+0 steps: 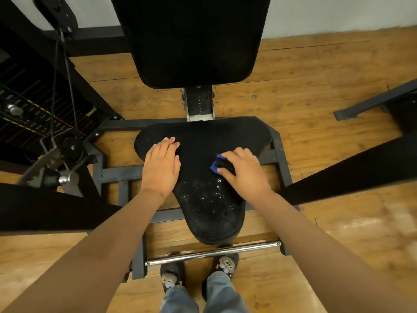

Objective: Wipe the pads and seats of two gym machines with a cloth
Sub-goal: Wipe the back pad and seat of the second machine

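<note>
A black padded seat (pixel 203 141) of a gym machine lies below me, wide at the back and narrow at the front. Its front part glistens with wet droplets (pixel 209 195). My right hand (pixel 243 170) presses a dark cloth with a blue edge (pixel 220 164) onto the right side of the seat. Flat on the seat's left side rests my left hand (pixel 161 164), fingers together, holding nothing. The black back pad (pixel 194 41) rises behind the seat.
A weight stack with pin and cables (pixel 24 114) stands at the left. Black padded arms (pixel 352 170) reach in from both sides. A chrome foot bar (pixel 212 253) crosses the grey frame (pixel 278 141) in front of my slippered feet (pixel 198 272). Wooden floor all around.
</note>
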A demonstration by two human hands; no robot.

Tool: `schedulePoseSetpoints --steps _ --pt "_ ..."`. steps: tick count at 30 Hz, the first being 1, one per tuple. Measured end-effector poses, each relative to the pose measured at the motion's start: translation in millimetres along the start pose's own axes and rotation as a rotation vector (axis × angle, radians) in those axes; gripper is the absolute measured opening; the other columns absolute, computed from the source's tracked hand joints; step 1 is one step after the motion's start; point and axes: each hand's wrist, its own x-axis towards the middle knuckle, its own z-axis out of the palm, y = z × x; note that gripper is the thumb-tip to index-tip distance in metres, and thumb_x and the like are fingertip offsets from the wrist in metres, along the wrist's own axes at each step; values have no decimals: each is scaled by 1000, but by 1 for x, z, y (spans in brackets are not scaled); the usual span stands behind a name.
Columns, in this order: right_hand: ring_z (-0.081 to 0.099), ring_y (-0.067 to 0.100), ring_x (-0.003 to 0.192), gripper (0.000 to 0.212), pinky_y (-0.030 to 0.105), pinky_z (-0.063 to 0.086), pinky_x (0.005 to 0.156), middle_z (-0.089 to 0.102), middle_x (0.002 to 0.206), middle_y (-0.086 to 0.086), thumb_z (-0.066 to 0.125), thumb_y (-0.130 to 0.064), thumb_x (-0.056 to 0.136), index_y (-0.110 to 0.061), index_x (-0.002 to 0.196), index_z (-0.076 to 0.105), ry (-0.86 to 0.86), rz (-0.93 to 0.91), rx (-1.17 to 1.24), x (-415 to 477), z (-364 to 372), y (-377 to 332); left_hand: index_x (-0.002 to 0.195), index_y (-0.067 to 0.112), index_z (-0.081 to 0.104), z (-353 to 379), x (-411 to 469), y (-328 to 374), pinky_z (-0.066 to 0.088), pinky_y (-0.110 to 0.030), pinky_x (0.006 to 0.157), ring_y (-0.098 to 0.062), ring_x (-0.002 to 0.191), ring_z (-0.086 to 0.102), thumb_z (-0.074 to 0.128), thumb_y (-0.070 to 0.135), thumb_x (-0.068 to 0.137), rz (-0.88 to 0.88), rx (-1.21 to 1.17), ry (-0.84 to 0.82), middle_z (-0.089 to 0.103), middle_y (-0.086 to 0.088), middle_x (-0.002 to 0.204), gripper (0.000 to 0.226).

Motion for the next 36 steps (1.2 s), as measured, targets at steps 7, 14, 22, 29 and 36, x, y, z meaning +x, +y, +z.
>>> schedulePoseSetpoints --steps 7,14,22,29,36 --pt "48 19 103 37 34 41 85 56 107 0 64 -34 88 -20 122 60 -72 -155 16 -50 3 -12 141 10 43 -2 -1 1 20 -39 119 -22 141 31 40 18 101 14 30 -31 40 -8 149 41" --pt "46 23 106 41 37 36 87 55 109 3 59 -40 91 -19 126 57 -19 -27 -59 -18 -8 14 138 8 46 2 0 -2 23 -40 118 -23 139 34 40 18 100 33 24 -8 44 -9 146 40" --pt "46 21 106 35 33 36 86 54 108 3 59 -34 91 -20 123 57 92 117 3 -15 10 -18 142 10 42 5 -1 -5 18 -39 119 -21 142 29 37 20 101 36 4 -5 39 -6 150 42" --pt "50 21 97 34 35 38 79 58 99 -1 64 -38 84 -20 113 64 -28 -132 -8 -61 23 -53 142 9 42 5 -2 -16 15 -38 120 -21 143 27 39 21 101 87 -134 -5 39 -7 150 42" --pt "46 22 102 41 34 32 81 56 104 1 55 -47 89 -19 118 61 22 -9 -50 -28 8 -28 147 14 36 3 -1 -34 10 -34 119 -17 145 21 36 32 103 191 -165 -51 32 -3 154 48"
